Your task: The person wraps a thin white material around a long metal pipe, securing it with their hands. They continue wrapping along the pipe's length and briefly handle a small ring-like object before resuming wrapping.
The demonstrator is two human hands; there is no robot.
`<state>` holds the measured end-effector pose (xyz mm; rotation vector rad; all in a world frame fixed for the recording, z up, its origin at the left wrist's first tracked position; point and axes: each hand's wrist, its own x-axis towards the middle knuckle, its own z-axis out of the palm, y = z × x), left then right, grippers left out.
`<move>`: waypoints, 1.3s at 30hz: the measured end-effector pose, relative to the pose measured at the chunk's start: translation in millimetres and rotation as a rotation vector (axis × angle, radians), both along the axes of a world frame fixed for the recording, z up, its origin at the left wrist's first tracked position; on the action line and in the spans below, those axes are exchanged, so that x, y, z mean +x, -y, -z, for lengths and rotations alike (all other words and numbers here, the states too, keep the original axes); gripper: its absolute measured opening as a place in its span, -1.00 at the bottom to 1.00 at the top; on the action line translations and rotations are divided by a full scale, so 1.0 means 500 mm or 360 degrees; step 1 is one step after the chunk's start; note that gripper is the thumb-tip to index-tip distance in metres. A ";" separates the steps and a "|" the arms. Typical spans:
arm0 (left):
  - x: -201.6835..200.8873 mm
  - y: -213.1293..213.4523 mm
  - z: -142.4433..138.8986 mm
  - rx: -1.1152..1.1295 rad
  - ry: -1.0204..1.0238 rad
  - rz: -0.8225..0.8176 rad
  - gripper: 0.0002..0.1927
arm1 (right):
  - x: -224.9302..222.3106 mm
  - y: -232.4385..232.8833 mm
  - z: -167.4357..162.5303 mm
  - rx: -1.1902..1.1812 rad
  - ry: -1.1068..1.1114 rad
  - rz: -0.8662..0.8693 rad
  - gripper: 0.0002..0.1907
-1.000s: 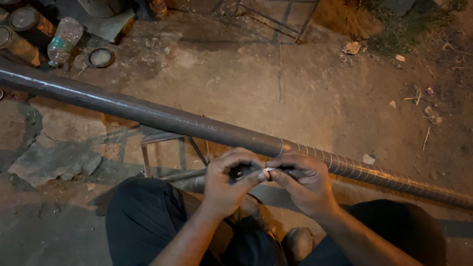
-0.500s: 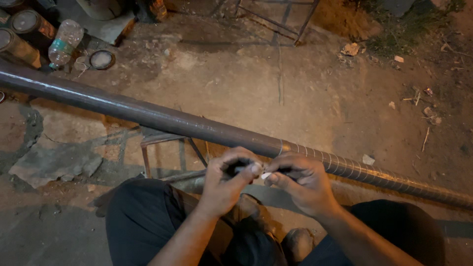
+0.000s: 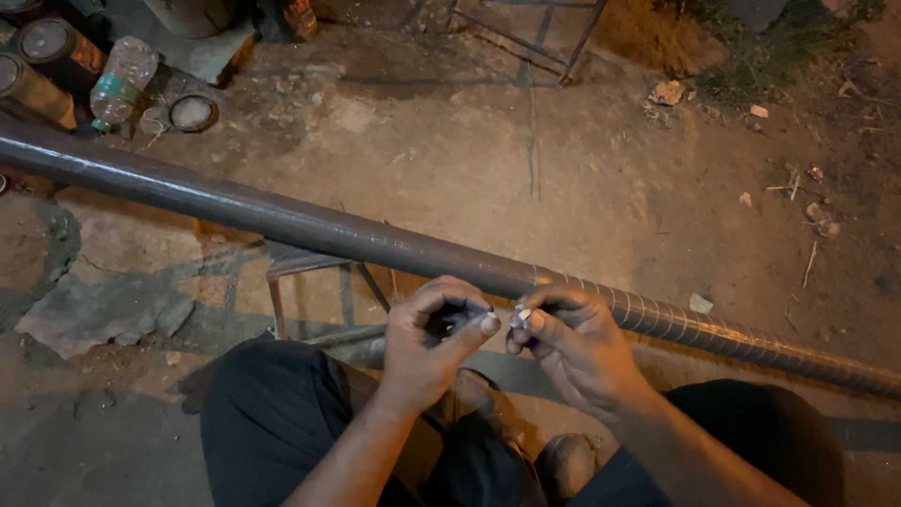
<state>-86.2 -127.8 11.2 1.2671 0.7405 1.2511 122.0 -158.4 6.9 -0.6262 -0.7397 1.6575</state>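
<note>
2 hands, our left hand (image 3: 434, 343) and right hand (image 3: 572, 343), pinch a small white piece (image 3: 522, 316) beside the steel pipe (image 3: 357, 242); bare ground lies beyond.

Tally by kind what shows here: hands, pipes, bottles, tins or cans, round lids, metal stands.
Hands: 2, left hand and right hand, pinching a small pale piece
Long metal pipe: 1
Plastic bottle: 1
Cans: 2 in view
Round lid: 1
Metal stand: 1
Total: 8, plus the small piece
</note>
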 end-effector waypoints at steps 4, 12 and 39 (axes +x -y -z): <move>0.006 -0.004 0.007 -0.0022 0.0046 -0.0025 -0.84 | -0.003 -0.005 0.000 -0.0056 -0.0286 -0.0060 -0.87; 0.006 -0.002 0.016 -0.0015 0.0033 -0.0095 -0.85 | -0.001 -0.007 -0.009 -0.0191 -0.0451 -0.0043 -0.88; 0.004 -0.044 0.136 -0.0588 0.0049 0.0020 -0.70 | 0.222 -0.143 -0.047 0.0070 -0.0174 0.0910 -0.92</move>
